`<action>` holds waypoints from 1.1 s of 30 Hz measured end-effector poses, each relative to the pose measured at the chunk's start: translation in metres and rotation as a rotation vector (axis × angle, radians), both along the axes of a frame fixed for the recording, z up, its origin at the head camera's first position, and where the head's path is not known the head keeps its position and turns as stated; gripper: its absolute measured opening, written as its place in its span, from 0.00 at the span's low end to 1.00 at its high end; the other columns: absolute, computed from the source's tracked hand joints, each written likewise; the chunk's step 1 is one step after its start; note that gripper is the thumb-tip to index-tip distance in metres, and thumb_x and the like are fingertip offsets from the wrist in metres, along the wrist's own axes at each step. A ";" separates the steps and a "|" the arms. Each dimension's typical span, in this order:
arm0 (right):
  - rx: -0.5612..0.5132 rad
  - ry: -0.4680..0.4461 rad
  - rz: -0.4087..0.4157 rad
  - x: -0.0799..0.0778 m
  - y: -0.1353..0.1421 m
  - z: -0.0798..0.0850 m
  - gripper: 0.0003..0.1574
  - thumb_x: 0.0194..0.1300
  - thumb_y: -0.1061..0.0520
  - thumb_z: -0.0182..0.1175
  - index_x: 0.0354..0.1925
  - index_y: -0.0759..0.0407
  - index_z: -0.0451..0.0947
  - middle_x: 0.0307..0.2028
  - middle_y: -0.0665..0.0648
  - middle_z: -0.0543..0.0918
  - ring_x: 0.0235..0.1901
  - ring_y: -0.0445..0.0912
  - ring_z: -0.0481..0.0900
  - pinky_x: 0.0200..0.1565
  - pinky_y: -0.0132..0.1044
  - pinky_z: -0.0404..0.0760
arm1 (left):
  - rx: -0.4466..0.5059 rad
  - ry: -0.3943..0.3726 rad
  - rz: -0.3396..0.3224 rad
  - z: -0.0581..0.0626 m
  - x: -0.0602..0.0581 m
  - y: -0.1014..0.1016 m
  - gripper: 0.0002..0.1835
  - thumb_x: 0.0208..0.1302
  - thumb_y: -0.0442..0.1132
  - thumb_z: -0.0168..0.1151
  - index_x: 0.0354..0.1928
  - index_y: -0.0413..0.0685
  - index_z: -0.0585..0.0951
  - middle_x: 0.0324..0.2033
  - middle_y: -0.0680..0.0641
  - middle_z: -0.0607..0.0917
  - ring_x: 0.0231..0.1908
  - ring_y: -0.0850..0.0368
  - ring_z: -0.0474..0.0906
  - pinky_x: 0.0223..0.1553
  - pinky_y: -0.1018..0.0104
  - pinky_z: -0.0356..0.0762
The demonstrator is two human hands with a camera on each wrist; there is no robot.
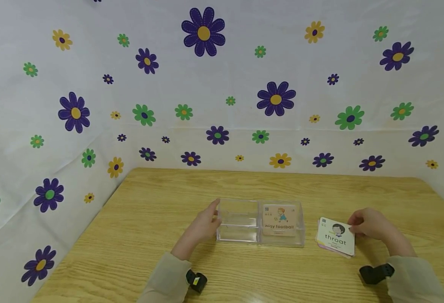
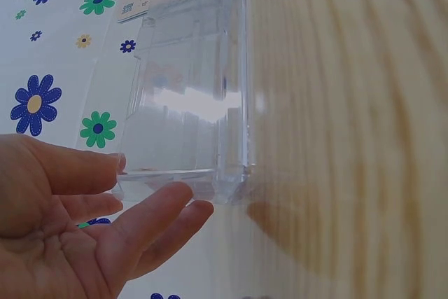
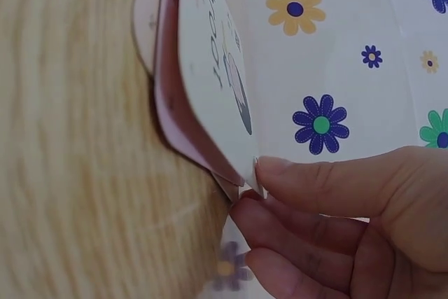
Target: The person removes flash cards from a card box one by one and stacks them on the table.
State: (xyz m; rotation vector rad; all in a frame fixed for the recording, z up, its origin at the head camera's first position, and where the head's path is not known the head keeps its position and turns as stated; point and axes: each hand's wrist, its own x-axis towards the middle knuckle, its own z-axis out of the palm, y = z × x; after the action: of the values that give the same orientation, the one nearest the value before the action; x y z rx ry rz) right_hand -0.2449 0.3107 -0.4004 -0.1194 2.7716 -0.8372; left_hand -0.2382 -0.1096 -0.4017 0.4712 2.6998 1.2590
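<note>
A clear plastic box (image 1: pixel 238 242) with two compartments stands on the table. Its left compartment holds nothing; a "play football" card (image 1: pixel 279 219) lies in the right one. My left hand (image 1: pixel 203 225) is at the box's left end, fingers spread and fingertips right at the end wall (image 2: pixel 168 173), thumb near the upper edge. To the right of the box lies a small stack of cards, a "throat" card (image 1: pixel 335 236) on top and pink-edged cards under it. My right hand (image 1: pixel 369 225) pinches the throat card's right edge between thumb (image 3: pixel 280 173) and forefinger, and the card bends up slightly.
The wooden table (image 1: pixel 169 189) reaches back to a white flower-print cloth (image 1: pixel 241 75) that hangs behind and on both sides. A black wrist camera (image 1: pixel 196 280) sits on the left wrist, another (image 1: pixel 376 273) on the right.
</note>
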 end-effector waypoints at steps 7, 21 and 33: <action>0.015 -0.005 -0.006 -0.001 0.001 -0.001 0.07 0.52 0.66 0.60 0.31 0.70 0.74 0.24 0.54 0.73 0.24 0.46 0.69 0.27 0.36 0.72 | -0.005 0.023 -0.016 0.002 0.000 0.000 0.30 0.63 0.27 0.46 0.65 0.32 0.49 0.51 0.26 0.67 0.42 0.42 0.74 0.26 0.67 0.72; 0.013 -0.004 -0.007 0.000 0.001 -0.001 0.08 0.53 0.64 0.59 0.31 0.70 0.74 0.24 0.54 0.73 0.25 0.46 0.69 0.27 0.36 0.72 | -0.024 -0.002 0.008 -0.002 -0.001 -0.001 0.30 0.63 0.28 0.47 0.65 0.34 0.49 0.53 0.28 0.66 0.47 0.39 0.71 0.30 0.62 0.73; 0.027 0.055 -0.007 0.002 0.001 0.007 0.11 0.54 0.64 0.58 0.34 0.73 0.73 0.25 0.56 0.74 0.25 0.47 0.70 0.27 0.38 0.74 | -0.013 0.005 -0.003 0.001 0.001 0.000 0.30 0.63 0.27 0.46 0.65 0.33 0.49 0.52 0.26 0.66 0.46 0.38 0.72 0.31 0.61 0.74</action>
State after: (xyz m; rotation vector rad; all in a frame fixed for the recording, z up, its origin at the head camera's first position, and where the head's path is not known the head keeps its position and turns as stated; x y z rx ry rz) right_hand -0.2431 0.3112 -0.3930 -0.1303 2.8350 -0.8091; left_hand -0.2373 -0.1096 -0.4005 0.4778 2.7084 1.2403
